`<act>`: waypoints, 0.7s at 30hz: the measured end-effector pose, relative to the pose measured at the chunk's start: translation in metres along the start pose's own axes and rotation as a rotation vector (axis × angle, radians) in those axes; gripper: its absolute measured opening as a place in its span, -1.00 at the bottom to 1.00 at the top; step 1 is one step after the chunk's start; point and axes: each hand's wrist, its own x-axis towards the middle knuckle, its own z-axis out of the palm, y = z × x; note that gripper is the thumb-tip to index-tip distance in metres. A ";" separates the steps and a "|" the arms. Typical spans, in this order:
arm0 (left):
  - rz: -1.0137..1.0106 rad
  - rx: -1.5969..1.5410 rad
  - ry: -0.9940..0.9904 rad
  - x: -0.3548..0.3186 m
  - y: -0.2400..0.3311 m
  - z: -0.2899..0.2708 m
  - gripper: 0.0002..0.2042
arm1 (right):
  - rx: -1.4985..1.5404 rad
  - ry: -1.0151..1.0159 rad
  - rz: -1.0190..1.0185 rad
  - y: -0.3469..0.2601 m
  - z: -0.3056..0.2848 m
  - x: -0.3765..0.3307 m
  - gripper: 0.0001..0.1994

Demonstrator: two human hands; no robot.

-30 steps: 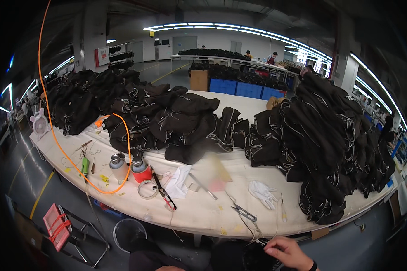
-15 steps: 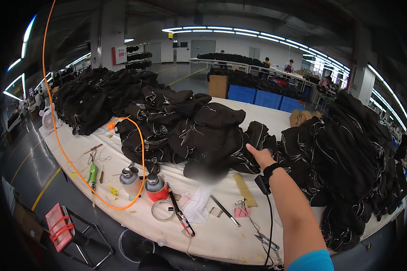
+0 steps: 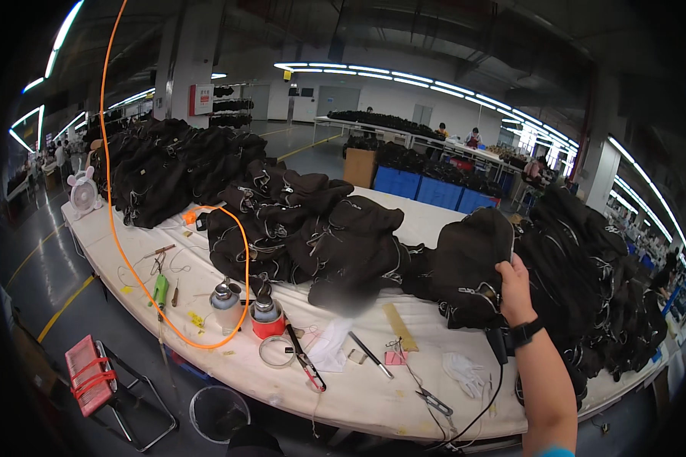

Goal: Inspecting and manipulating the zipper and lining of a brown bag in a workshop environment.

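Note:
My right hand [image 3: 517, 293], with a black band on its wrist, is closed on the edge of a black fabric bag [image 3: 469, 263] with zippers. The bag stands up between the middle heap and the right heap, its rounded top raised. Left of it, a heap of similar black bags [image 3: 358, 236] covers the middle of the white table [image 3: 244, 381]. Another tall pile of bags [image 3: 594, 289] rises to the right of my hand. Below the held bag lies a white glove [image 3: 463, 372]. My left hand is out of view.
Near the front edge lie snips [image 3: 436, 404], a metal rod [image 3: 372, 356], a yellow strip [image 3: 400, 327], a tape roll [image 3: 275, 352] and two metal-topped bottles [image 3: 226, 301]. An orange hose [image 3: 108, 179] hangs down and loops over the table. A red-topped stool [image 3: 90, 373] stands at lower left.
My right hand has moved right and toward me, from reaching over the bags to holding one, which is now lifted upright. The white glove has come into sight. The view has shifted slightly.

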 end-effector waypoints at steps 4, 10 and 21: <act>0.008 -0.034 -0.025 -0.017 0.020 -0.010 -0.88 | -0.226 -0.097 -0.126 -0.119 -0.005 -0.114 -0.64; -0.210 -0.712 -0.336 -0.015 0.003 -0.006 -0.48 | -0.560 -0.456 0.042 -0.189 -0.022 -0.282 -0.68; -0.269 -0.733 -0.525 -0.042 0.055 0.032 -0.47 | -0.661 -0.554 0.619 -0.083 -0.027 -0.452 -0.54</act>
